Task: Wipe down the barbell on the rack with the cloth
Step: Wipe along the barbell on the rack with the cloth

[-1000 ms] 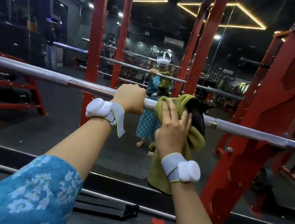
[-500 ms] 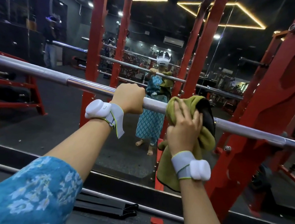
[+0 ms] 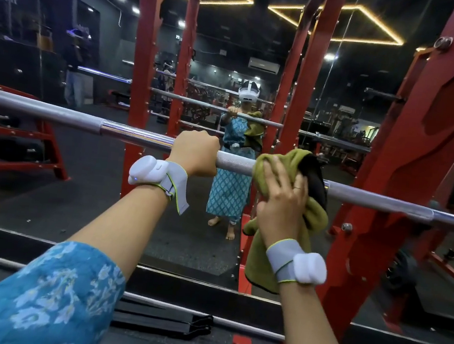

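A silver barbell (image 3: 64,116) runs across the view from upper left to lower right, resting on the red rack (image 3: 409,165). My left hand (image 3: 195,152) grips the bar near its middle, fingers curled over it. Just to the right, an olive-green cloth (image 3: 281,161) with a black inner side is draped over the bar and hangs down below it. My right hand (image 3: 282,198) presses the cloth against the bar, its fingers wrapped over the fabric. The stretch of bar under the cloth is hidden.
Red rack uprights (image 3: 144,56) stand behind the bar, with a mirror wall beyond showing a person's reflection (image 3: 231,172). A lower bar (image 3: 258,330) crosses near the floor. Black mats (image 3: 162,318) lie at the bottom. A red bench frame (image 3: 18,140) stands left.
My right hand slid the cloth to the right along the bar, away from my left hand, exposing knurled bar between them. The left hand kept its grip.
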Motion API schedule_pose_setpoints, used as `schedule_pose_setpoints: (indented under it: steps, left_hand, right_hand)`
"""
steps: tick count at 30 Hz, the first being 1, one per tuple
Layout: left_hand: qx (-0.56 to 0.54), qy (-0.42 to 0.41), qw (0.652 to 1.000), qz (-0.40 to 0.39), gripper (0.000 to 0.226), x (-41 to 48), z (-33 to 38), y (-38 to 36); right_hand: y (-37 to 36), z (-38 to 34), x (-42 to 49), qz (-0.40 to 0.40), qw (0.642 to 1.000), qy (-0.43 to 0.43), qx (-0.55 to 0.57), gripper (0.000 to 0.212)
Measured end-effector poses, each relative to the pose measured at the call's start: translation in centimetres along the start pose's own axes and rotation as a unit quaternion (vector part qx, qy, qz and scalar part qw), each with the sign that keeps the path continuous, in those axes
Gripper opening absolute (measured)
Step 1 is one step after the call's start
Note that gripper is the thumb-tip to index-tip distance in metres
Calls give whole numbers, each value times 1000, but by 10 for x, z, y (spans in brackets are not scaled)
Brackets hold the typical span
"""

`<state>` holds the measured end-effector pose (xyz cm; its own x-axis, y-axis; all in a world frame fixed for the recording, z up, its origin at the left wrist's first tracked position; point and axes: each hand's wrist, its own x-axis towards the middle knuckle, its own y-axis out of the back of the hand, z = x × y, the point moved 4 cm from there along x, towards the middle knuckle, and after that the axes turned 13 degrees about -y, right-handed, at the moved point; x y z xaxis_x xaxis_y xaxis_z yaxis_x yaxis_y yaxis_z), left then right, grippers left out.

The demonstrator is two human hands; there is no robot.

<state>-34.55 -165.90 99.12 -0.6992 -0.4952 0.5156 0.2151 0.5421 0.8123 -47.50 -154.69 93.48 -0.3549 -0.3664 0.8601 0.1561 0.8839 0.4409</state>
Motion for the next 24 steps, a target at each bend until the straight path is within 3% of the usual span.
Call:
schedule_pose_setpoints:
  steps: [4,6,10,14,16,19,22,24]
  left_hand:
    - [-4,0,1000,-23,19,3,-1,-1]
    - [-21,-1,998,-62,20,7,-4,0]
    - [-68,-2,989,-128,19,11,-7,3]
    - [-44,-4,997,-68,19,4,-5,1]
    - [-41,-6,999,-10,20,-1,-7,-3]
    - [-28,-49,989,139,23,-7,-2,-6]
    - [41,-59,984,165,38,-12,6,-15]
    - [55,-46,982,172,36,-8,8,-18]
  right_hand:
    - [7,-11,22,-86,990,-108,-2,57]
    - [6,-29,20,-84,993,-82,-10,52]
    - [-4,-46,3,-47,998,48,-4,70]
    - [-5,-27,-11,-12,995,99,-7,72]
    - [-3,-11,-12,4,998,67,-9,71]
    - [-1,-4,-3,12,1000,-14,-16,70]
    - [-1,-24,6,13,999,-48,-5,63]
    - [-5,-42,6,-7,1000,-15,-2,64]
